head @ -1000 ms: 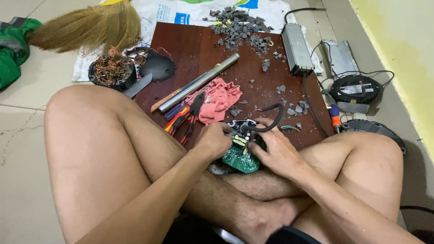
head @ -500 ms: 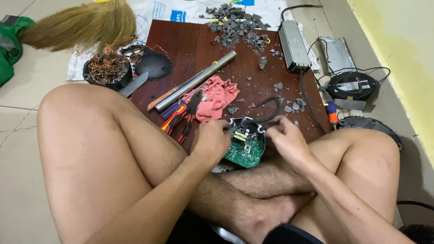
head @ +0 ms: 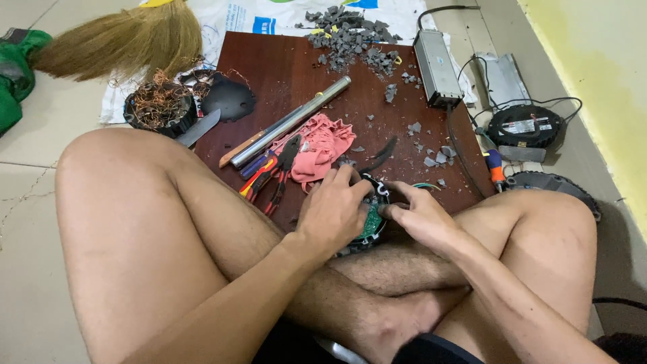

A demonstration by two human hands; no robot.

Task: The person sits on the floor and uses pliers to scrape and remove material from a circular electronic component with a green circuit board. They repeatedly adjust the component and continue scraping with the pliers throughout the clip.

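I sit cross-legged with a round black housing holding a green circuit board (head: 371, 222) between my knees, at the near edge of a dark red wooden board (head: 296, 74). My left hand (head: 333, 212) wraps over the housing's left side and grips it. My right hand (head: 418, 216) holds its right side, fingertips pressed at the board's edge. Most of the circuit board is hidden under my hands.
On the wooden board lie a metal tube (head: 296, 120), pliers with red and yellow handles (head: 269, 172), a pink rag (head: 323, 145) and a pile of grey fragments (head: 354, 34). A bowl of copper wire (head: 160, 108), a broom (head: 114, 44), a grey power supply box (head: 437, 67) and round black lamp parts (head: 526, 127) surround it.
My left hand has slid further over the housing, covering more of the green circuit board. My right hand has closed in on its right edge.
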